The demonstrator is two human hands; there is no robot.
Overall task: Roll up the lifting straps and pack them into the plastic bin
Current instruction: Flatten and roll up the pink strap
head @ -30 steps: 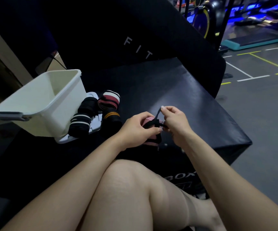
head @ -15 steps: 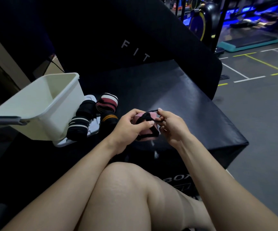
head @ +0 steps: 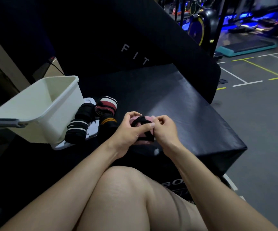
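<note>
I sit in a dim gym: grey floor point(head: 260, 124) with white and yellow lines, blue-lit machines point(head: 200, 22) beyond, black padded tabletop point(head: 176, 97).

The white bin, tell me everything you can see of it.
The bin is an off-white, open-topped rectangular tub of plastic by its look, with a grey handle at its near rim. It looks tilted and empty as far as shows. It stands on a white lid, left of the rolled straps. Neither hand touches it.
</note>
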